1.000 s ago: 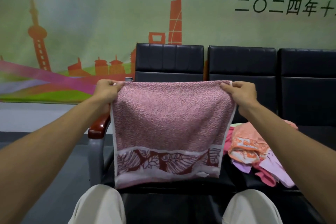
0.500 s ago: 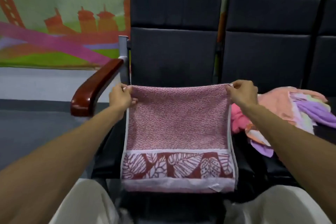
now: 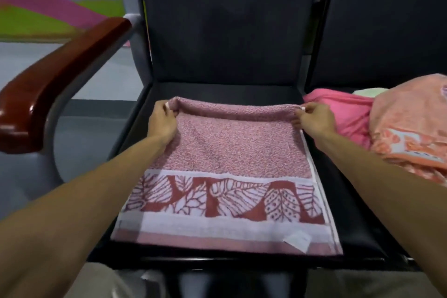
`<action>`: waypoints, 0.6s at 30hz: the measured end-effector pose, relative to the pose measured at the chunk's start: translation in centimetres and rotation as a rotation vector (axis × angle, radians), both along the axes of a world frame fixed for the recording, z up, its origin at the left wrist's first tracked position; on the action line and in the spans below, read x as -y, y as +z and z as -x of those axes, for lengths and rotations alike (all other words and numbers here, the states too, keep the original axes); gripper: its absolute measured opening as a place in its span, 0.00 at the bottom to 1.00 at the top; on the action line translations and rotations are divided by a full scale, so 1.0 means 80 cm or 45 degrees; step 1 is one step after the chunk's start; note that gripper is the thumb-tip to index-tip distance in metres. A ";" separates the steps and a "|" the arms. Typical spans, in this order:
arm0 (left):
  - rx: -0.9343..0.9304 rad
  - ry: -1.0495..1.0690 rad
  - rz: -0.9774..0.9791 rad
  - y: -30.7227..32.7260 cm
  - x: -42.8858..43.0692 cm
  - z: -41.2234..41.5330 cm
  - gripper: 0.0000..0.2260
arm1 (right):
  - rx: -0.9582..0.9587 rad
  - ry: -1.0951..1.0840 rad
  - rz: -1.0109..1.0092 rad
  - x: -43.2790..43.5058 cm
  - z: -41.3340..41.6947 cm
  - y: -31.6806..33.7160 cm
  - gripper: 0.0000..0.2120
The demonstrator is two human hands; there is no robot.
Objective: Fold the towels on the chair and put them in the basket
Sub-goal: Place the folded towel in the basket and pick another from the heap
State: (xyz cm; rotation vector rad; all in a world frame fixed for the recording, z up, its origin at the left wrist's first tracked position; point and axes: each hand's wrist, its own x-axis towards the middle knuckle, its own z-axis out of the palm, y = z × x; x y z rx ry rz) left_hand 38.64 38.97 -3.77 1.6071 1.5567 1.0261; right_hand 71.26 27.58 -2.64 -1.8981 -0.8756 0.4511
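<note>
The orange towel runs off the right edge and covers part of the bright pink towel — the wooden armrest is cropped at left, the wall mural blurred and cut off.

Dim, flat indoor light, no hard shadows. Small glare spot on the glossy wooden armrest. Whole frame soft with motion blur, worst at the left edge and far wall. Wide-angle bending stretches the forearms at the bottom corners.
</note>
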 end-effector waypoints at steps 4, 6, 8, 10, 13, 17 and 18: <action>-0.270 -0.219 -0.261 0.016 -0.001 0.001 0.16 | 0.040 0.078 -0.013 -0.007 0.005 0.002 0.24; -0.304 -0.349 -0.303 0.025 0.015 0.007 0.12 | 0.148 0.199 0.017 0.010 0.018 0.014 0.25; -0.399 -0.544 -0.313 0.034 0.042 0.017 0.14 | 0.340 0.386 0.085 0.032 0.028 0.019 0.21; -0.498 -0.734 -0.275 0.041 0.073 0.032 0.10 | 0.524 0.560 0.142 0.059 0.042 0.027 0.17; -0.592 -0.907 -0.248 0.057 0.115 0.050 0.05 | 0.664 0.750 0.191 0.102 0.058 0.046 0.07; -0.515 -1.060 -0.092 0.064 0.164 0.080 0.08 | 0.697 1.045 0.365 0.163 0.083 0.070 0.07; -0.525 -1.099 -0.089 0.058 0.172 0.092 0.10 | 0.715 1.096 0.417 0.176 0.086 0.067 0.08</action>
